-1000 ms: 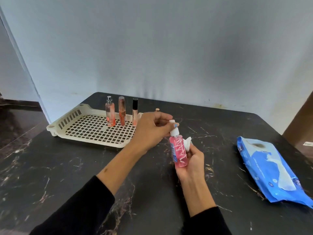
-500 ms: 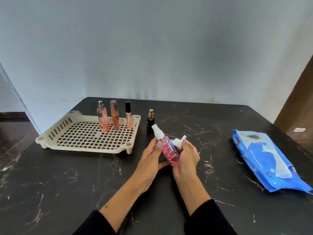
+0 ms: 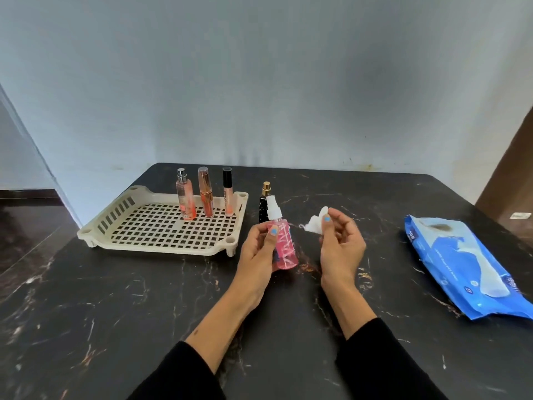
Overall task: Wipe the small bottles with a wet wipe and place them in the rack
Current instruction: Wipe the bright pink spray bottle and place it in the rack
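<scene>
Your left hand point(image 3: 259, 249) grips the pink bottle point(image 3: 284, 246) upright above the table point(image 3: 144, 298), fingers curled round its body, thumb across the front. Your right hand point(image 3: 340, 246) pinches a crumpled wipe point(image 3: 315, 225) between thumb and fingertips, just beside the bottle but apart from it.

Judged step: wiping this bottle, then placing it.

1. Bring the wipe against the bottle body and rub along its length. Turn the bottle in the left fingers so that the covered side is also cleaned.
2. Wipe the white spray head point(image 3: 272, 209) as well; do not press the top down, or it is likely to spray.
3. Keep the grip low on the bottle. A wet plastic surface is likely to slip.
4. Set the bottle upright in the rack point(image 3: 161, 246). Three bottles point(image 3: 206, 194) stand in a row at its far right side; choose a free spot in front of or beside them so none is knocked over. The open grid floor may tilt a narrow base, so check that it sits flat before you release.

The black bottle point(image 3: 264, 210) stands on the table just right of the rack and appears to be next. The wipe pack point(image 3: 473, 272) lies well to the right
</scene>
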